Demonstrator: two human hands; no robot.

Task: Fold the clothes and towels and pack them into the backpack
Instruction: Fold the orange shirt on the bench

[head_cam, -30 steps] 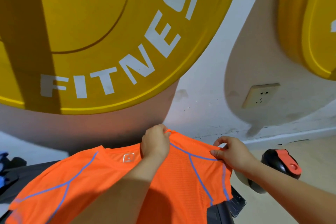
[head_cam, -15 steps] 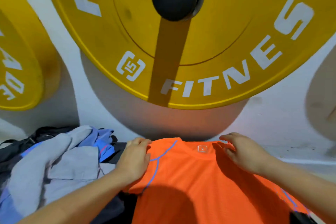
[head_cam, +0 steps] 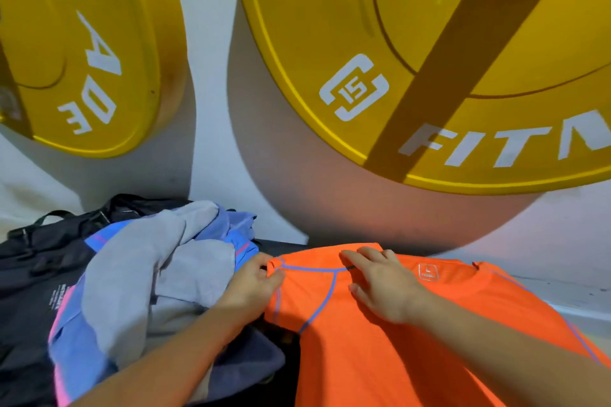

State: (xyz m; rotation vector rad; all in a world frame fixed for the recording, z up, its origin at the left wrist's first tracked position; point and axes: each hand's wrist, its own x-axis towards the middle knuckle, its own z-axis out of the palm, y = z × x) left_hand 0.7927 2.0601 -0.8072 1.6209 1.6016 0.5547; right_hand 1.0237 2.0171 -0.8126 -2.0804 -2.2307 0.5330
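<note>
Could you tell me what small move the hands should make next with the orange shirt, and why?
Probably fold the sleeve inward across the body. The left hand pinches the sleeve's edge, the right hand rests flat on the orange shirt beside it, and the shirt lies spread out, not yet folded.

An orange shirt [head_cam: 396,350] lies spread flat — the left hand [head_cam: 253,284] pinches its sleeve edge, the right hand [head_cam: 385,287] presses its shoulder; beside it, heaped grey-blue clothes [head_cam: 155,277]; behind, a yellow plate [head_cam: 413,69] marked 15.

left hand [head_cam: 254,281] in a thumb-and-finger pinch, right hand [head_cam: 383,284] flat (fingers apart, palm down), both forearms forward
</note>
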